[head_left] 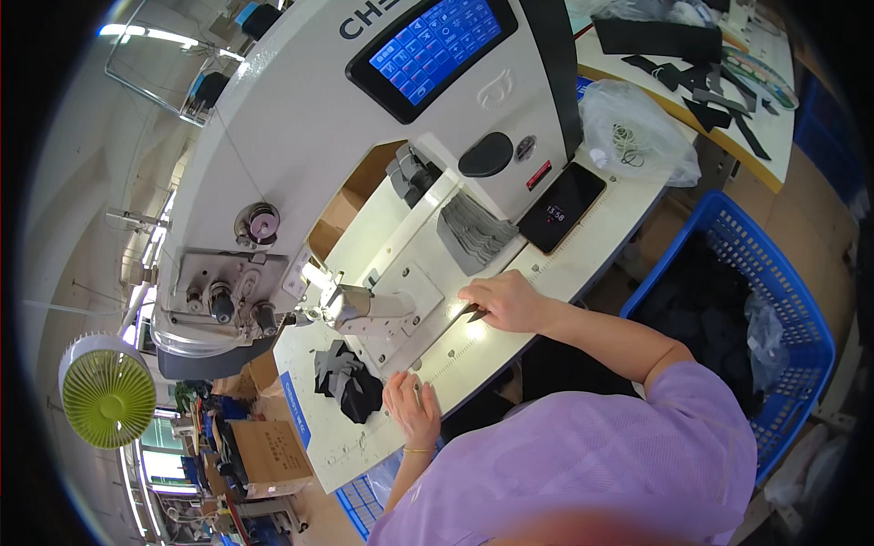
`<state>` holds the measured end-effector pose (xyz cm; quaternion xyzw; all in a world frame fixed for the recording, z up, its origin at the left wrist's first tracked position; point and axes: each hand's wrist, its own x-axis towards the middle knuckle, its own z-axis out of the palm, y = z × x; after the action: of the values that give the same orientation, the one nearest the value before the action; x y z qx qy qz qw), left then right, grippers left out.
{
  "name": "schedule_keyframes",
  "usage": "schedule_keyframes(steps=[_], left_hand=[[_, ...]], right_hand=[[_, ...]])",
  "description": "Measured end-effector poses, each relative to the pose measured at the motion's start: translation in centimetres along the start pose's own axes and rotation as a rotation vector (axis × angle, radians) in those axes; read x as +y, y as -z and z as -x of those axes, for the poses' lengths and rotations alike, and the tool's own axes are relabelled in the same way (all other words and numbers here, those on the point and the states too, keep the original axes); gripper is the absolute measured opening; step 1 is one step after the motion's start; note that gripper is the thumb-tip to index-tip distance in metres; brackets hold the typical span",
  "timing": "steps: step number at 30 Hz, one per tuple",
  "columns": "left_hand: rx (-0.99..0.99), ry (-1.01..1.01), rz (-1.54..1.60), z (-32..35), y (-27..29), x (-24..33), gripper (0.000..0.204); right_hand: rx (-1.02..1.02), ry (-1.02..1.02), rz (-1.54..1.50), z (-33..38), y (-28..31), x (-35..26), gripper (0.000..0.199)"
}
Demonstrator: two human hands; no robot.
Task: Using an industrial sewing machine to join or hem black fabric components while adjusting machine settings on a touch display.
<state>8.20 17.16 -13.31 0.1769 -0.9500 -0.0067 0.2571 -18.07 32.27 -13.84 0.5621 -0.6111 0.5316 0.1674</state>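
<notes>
Lower left of centre: a loose heap of black and grey fabric pieces on the white sewing table, just beside the left hand (fingers loosely spread, nothing visibly held). Centre: a layered stack of grey fabric pieces; which pile is done and which left cannot be told. Below it, the right hand pinches a small dark item.

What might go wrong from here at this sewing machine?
The small dark piece pinched in the right hand might slip. A sideways swipe of the left hand could scatter the loose black-and-grey pile beside it. The phone, lying close beside the grey stack, might get knocked.
</notes>
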Motion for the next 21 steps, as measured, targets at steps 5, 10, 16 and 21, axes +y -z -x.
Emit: schedule_keyframes(steps=[5, 10, 16, 21], left_hand=[[0.001, 0.002, 0.007, 0.01, 0.01, -0.03, 0.027], [0.017, -0.004, 0.017, 0.0, 0.02, 0.0, 0.026], [0.013, -0.002, 0.022, -0.03, 0.06, 0.01, 0.026], [0.0, -0.006, 0.006, -0.08, 0.1, 0.03, 0.026]], right_hand=[[0.011, 0.006, -0.003, -0.01, 0.09, 0.01, 0.032], [-0.01, -0.013, 0.011, -0.01, 0.18, -0.03, 0.028], [-0.023, -0.025, 0.007, 0.05, 0.2, 0.05, 0.029], [-0.013, -0.03, 0.019, 0.01, 0.24, 0.01, 0.028]])
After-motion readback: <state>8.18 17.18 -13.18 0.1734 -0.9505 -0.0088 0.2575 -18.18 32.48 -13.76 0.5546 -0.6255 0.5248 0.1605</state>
